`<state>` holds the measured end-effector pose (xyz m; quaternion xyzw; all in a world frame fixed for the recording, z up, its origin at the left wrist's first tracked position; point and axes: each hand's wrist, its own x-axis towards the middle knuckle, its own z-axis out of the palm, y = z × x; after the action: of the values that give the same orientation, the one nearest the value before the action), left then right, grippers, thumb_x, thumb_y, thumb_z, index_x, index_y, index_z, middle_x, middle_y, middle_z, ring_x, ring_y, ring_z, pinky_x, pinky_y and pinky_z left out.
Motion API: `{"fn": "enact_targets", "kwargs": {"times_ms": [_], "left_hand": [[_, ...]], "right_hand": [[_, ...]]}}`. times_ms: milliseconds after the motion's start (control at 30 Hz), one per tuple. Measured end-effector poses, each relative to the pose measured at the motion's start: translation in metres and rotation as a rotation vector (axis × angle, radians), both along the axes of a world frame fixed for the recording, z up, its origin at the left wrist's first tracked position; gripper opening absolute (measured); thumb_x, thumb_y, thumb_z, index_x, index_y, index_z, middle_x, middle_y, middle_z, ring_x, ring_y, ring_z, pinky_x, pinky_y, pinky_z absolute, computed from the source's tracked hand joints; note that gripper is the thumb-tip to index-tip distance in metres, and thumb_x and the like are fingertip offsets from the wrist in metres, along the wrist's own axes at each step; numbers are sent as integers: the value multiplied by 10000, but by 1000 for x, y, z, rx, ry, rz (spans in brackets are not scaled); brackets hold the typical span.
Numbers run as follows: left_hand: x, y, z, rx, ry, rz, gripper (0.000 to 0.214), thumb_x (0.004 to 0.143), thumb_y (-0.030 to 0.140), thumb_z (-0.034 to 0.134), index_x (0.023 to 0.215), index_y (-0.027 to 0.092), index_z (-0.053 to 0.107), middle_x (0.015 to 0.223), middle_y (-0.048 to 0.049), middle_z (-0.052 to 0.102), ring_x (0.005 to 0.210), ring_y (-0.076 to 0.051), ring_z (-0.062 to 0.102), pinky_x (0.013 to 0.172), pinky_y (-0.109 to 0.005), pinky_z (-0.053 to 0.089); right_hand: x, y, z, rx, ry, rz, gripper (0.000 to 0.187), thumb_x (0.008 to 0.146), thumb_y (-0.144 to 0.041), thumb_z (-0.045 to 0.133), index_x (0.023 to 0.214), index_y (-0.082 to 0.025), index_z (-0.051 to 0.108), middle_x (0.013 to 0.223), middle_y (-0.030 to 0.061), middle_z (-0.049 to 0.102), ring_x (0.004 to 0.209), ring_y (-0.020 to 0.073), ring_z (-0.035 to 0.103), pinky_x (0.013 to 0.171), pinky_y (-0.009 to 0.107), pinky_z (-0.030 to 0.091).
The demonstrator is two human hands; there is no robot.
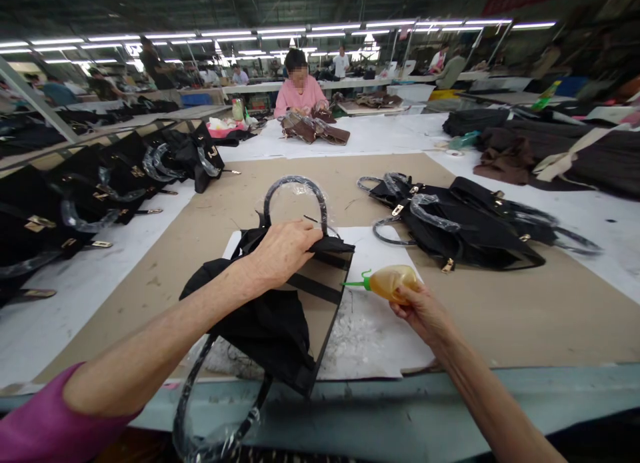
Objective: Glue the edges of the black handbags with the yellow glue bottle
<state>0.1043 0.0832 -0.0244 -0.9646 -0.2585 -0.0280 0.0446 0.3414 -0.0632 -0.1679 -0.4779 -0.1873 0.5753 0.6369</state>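
Note:
A black handbag (pixel 280 316) lies opened flat on a white sheet (pixel 370 336) in front of me, its plastic-wrapped handles (pixel 295 186) arching at the far end and hanging over the near edge. My left hand (pixel 283 250) presses down on the bag's upper edge, fingers curled over the fabric. My right hand (pixel 417 310) grips a small amber squeeze bottle (pixel 393 282) with a green nozzle pointing left at the bag's tan inner panel (pixel 320 296).
A pile of black handbags (pixel 465 226) lies at the right on the brown board (pixel 500 303), more black bags (pixel 100 190) line the left. A person in pink (pixel 300 93) works on brown bags (pixel 315 128) across the table. Dark fabric stacks (pixel 550 146) sit far right.

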Motion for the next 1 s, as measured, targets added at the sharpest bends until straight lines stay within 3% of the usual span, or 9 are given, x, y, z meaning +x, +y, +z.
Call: {"fn": "enact_targets", "kwargs": {"times_ms": [367,567,767,1000], "left_hand": [[-6,-10,-4,-15,-9,-1,107,796,201,566,892,160,589,880,-48,620,854,-200,554,726,-300,448],[-12,-9,-12,-2,-62,-39,143,789,208,574,924,162,587,879,-45,619,857,-204,551,729,-305,447],[-12,-9,-12,0,-73,-44,117,783,203,582,890,156,590,871,-52,619,841,-193,553,725,-294,443],[-11,-9,-11,4,-56,-24,129,794,198,563,912,160,596,864,-48,621,859,-199,560,726,-296,447]], "right_hand": [[-9,-13,-2,-65,71,-41,373,574,-268,826,866,-175,613,712,21,587,435,73,442,323,144,343],[-17,-21,3,-114,88,-75,412,540,-230,836,884,-181,615,759,24,599,526,102,510,372,151,427],[-24,-30,7,-150,111,-63,461,493,-245,857,870,-162,606,741,33,595,498,91,499,350,137,411],[-35,-46,8,-141,104,22,400,561,-317,820,837,-153,581,631,8,549,376,51,408,292,124,320]]}}
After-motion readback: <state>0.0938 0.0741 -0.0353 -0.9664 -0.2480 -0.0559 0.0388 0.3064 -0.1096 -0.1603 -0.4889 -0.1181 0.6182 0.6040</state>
